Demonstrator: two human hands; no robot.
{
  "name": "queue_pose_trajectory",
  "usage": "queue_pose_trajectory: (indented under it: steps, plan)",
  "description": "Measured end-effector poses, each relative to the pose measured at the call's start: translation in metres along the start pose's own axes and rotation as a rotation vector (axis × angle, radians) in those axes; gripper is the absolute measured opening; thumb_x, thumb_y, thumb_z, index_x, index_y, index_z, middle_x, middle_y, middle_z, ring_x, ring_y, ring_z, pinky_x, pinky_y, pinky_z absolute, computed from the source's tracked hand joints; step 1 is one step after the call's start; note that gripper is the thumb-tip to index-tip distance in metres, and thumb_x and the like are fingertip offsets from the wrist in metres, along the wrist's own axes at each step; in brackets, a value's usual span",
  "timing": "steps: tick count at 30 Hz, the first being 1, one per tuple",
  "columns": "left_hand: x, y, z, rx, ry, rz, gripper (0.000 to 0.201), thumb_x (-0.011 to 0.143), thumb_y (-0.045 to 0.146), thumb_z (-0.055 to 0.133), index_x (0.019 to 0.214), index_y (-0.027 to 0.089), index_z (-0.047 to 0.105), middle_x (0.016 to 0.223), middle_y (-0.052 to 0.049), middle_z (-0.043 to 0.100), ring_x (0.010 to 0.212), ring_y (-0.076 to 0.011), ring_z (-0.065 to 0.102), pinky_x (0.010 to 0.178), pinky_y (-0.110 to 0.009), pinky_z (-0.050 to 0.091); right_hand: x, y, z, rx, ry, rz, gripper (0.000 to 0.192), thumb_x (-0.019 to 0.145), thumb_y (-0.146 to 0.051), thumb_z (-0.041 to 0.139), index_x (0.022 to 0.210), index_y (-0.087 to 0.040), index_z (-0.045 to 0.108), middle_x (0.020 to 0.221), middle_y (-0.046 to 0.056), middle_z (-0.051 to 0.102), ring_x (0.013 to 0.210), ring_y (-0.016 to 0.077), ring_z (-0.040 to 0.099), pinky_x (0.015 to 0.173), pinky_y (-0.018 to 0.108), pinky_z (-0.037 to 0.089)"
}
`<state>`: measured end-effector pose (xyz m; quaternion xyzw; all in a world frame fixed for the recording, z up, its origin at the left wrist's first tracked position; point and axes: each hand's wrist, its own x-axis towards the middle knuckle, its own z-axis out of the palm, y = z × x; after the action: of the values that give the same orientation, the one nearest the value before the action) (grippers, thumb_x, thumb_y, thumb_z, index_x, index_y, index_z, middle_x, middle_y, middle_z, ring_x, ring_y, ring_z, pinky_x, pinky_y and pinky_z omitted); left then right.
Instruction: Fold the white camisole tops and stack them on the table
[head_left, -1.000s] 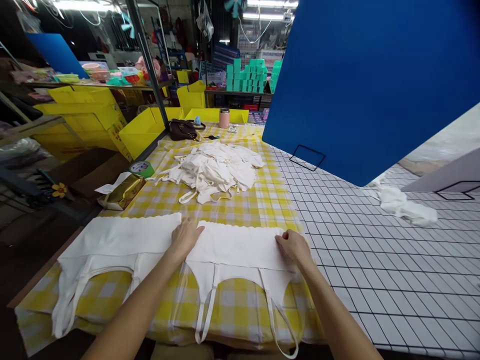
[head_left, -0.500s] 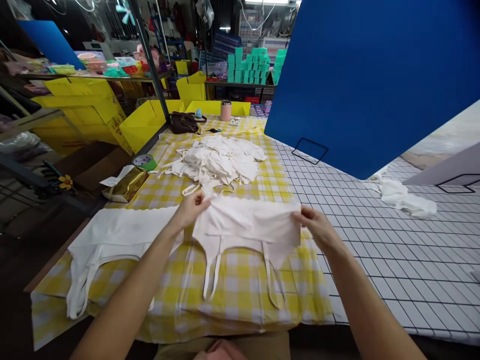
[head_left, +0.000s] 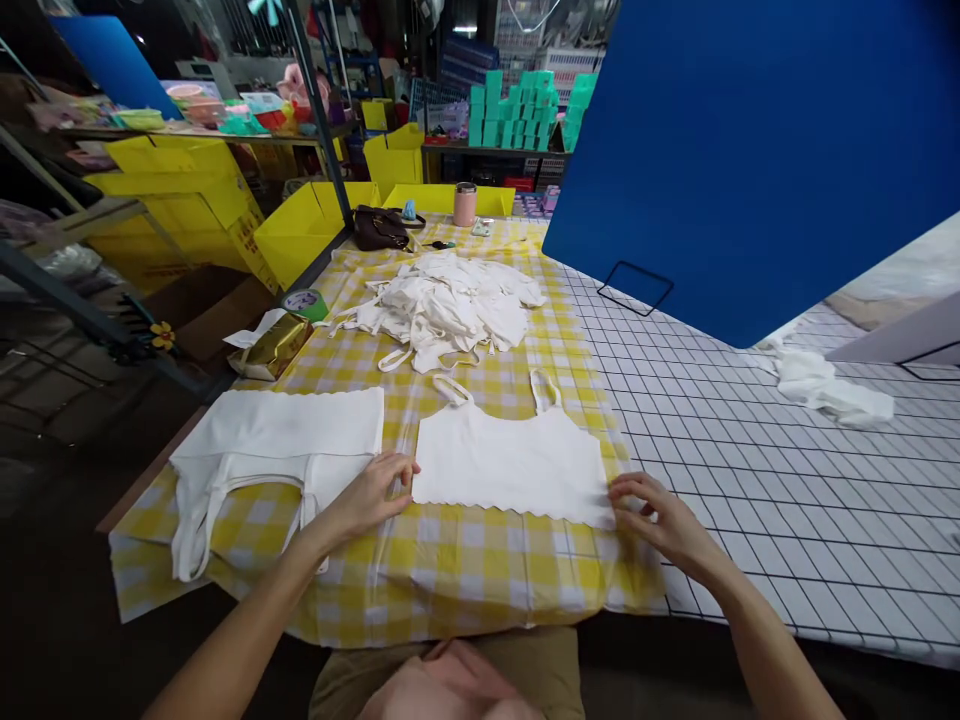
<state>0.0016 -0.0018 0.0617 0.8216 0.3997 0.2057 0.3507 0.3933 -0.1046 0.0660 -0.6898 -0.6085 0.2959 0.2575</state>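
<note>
right now you are at the laying-out step: the white camisole (head_left: 510, 462) lies flat on the yellow checked cloth (head_left: 465, 560), straps pointing away from you, scalloped hem toward you. your left hand (head_left: 373, 492) rests with fingers loosely spread at the hem's left corner, gripping nothing. your right hand (head_left: 660, 518) has fingers curled at the right corner; whether they pinch the fabric, you cannot tell from this view. a second camisole (head_left: 277, 445) lies just beside it, and the heap of white garments (head_left: 450, 305) sits farther back. next, smoothing looks likely, which calls for flat palms and even pressure.
</note>
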Motion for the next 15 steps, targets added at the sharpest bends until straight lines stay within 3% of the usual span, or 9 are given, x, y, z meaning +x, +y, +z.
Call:
queue_pose_trajectory:
  steps: [5, 8, 11, 13, 15]
  plan:
    - [-0.016, -0.011, -0.006, 0.047, 0.119, -0.103, 0.031, 0.083, 0.035, 0.045, 0.057, 0.019, 0.043, 0.057, 0.003, 0.052, 0.059, -0.0122, 0.052, 0.061, -0.024, 0.041, -0.022, 0.018, 0.0, -0.055, 0.057, 0.072, 0.026, 0.076, -0.045, 0.051, 0.081, -0.023, 0.063, 0.092, 0.007, 0.062, 0.081, 0.0205, 0.059, 0.06, 0.029, 0.048]
    - [-0.008, -0.023, -0.007, 0.296, 0.09, -0.032, 0.038, 0.086, 0.033, 0.042, 0.051, 0.018, 0.044, 0.05, 0.003, 0.05, 0.056, -0.0127, 0.051, 0.07, -0.029, 0.042, -0.023, 0.024, -0.003, -0.196, 0.133, 0.049, 0.026, 0.077, -0.045, 0.048, 0.08, -0.023, 0.063, 0.087, 0.007, 0.062, 0.078, 0.0211, 0.058, 0.058, 0.031, 0.047]
    - [0.002, -0.032, 0.0, 0.503, 0.012, 0.129, 0.017, 0.084, 0.019, 0.045, 0.077, 0.018, 0.06, 0.081, -0.002, 0.066, 0.083, -0.0177, 0.06, 0.091, -0.04, 0.037, -0.019, 0.029, 0.002, -0.32, 0.152, -0.045, 0.023, 0.078, -0.037, 0.047, 0.085, -0.025, 0.064, 0.095, 0.007, 0.061, 0.089, 0.0236, 0.057, 0.068, 0.035, 0.049]
    - [0.008, -0.035, 0.006, 0.577, -0.041, 0.246, 0.026, 0.081, 0.008, 0.043, 0.097, 0.02, 0.06, 0.106, -0.004, 0.064, 0.107, -0.0205, 0.054, 0.099, -0.044, 0.03, -0.016, 0.03, 0.008, -0.377, 0.12, -0.118, 0.024, 0.077, -0.029, 0.046, 0.092, -0.027, 0.065, 0.101, 0.006, 0.06, 0.097, 0.0242, 0.055, 0.073, 0.036, 0.05]
    - [0.013, -0.037, 0.012, 0.625, -0.07, 0.323, 0.034, 0.08, 0.004, 0.042, 0.104, 0.021, 0.058, 0.114, -0.005, 0.061, 0.118, -0.0208, 0.048, 0.103, -0.045, 0.028, -0.012, 0.029, 0.014, -0.435, 0.081, -0.176, 0.03, 0.077, -0.022, 0.044, 0.098, -0.029, 0.065, 0.104, 0.006, 0.059, 0.098, 0.0237, 0.054, 0.074, 0.036, 0.051]
